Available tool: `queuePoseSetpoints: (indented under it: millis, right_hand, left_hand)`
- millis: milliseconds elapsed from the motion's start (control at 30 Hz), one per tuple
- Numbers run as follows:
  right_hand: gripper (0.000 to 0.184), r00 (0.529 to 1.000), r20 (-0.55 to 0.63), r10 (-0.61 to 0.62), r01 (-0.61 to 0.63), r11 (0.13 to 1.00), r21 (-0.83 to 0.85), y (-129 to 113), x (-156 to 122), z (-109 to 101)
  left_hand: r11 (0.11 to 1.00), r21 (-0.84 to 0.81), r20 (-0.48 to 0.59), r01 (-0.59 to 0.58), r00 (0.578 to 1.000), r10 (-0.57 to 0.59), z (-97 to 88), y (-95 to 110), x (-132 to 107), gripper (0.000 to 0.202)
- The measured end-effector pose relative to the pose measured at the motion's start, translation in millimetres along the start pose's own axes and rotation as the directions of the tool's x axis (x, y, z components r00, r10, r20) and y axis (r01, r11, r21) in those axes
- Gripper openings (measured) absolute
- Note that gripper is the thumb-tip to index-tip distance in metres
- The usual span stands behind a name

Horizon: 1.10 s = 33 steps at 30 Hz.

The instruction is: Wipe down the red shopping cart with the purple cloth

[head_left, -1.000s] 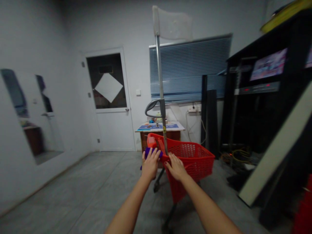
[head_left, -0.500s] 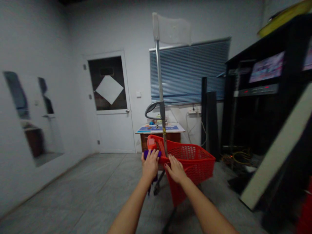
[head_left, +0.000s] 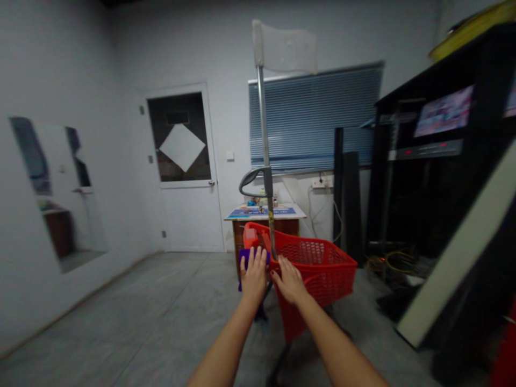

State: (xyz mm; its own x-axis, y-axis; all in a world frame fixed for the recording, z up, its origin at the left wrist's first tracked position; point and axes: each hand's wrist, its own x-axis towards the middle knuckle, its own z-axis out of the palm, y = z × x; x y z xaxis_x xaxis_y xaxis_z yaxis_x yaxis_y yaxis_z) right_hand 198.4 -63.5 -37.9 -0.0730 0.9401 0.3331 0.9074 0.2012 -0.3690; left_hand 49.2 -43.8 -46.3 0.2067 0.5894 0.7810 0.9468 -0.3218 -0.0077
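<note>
Room: a grey-walled room with a grey floor [head_left: 141, 312], a white door [head_left: 185, 215] with a dark window, and blue slatted blinds [head_left: 314, 115] behind.
Rest: a wooden counter [head_left: 266, 228] with a blue printed mat stood ahead; a black rack [head_left: 439, 177] with a lit screen and a leaning cream board [head_left: 459, 252] stood to the right, with yellow cables [head_left: 397, 262] on the floor beneath.
Cart: a red plastic shopping cart [head_left: 322, 274] stood close in front, its tall metal pole [head_left: 264, 140] rising from the near end and topped by a translucent flag [head_left: 284, 43].
Things: a purple object [head_left: 243, 259] sat behind the left hand, at the cart's end, partly hidden.
Left hand: the left hand [head_left: 253, 279] was pressed to the purple object, fingers spread upward; whether it gripped, I could not tell.
Right hand: the right hand [head_left: 290, 279] lay on the cart's rim by the pole, unclenched; any grip was unclear.
Risk: a loose left hand could let the purple object drop; pressure on the rim could roll the cart and swing the pole.
</note>
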Motion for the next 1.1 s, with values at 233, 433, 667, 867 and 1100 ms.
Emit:
queuePoseSetpoints:
  millis: [233, 433, 667, 867, 1100]
  right_hand:
    - [0.068, 1.0, -0.006, 0.004, -0.004, 1.0, 0.009, -2.2, -2.4, 1.2]
    - [0.07, 1.0, -0.024, 0.005, -0.005, 1.0, 0.004, -7.0, -4.7, 2.3]
    - [0.07, 0.997, -0.073, -0.024, 0.022, 1.0, -0.021, -14.1, -12.4, 5.3]
    - [0.065, 0.993, -0.066, -0.102, 0.1, 0.994, -0.034, -14.5, -15.5, -0.2]
    - [0.063, 0.996, -0.008, -0.086, 0.085, 0.996, -0.013, -9.1, -12.7, -0.6]
  left_hand:
    - [0.977, 0.003, 0.065, -0.214, 0.975, 0.213, -4.2, -21.0, -0.6, 0.063]
    - [0.998, 0.012, 0.037, -0.057, 0.998, 0.057, 0.4, -10.4, -5.1, 0.066]
    - [0.995, -0.016, 0.047, -0.102, 0.994, 0.102, 1.2, -15.6, -11.5, 0.064]
    - [0.988, 0.007, 0.054, -0.153, 0.987, 0.152, -1.7, -32.2, -16.3, 0.061]
    - [0.999, 0.04, -0.025, 0.023, 0.999, -0.022, -6.6, -42.1, -9.7, 0.057]
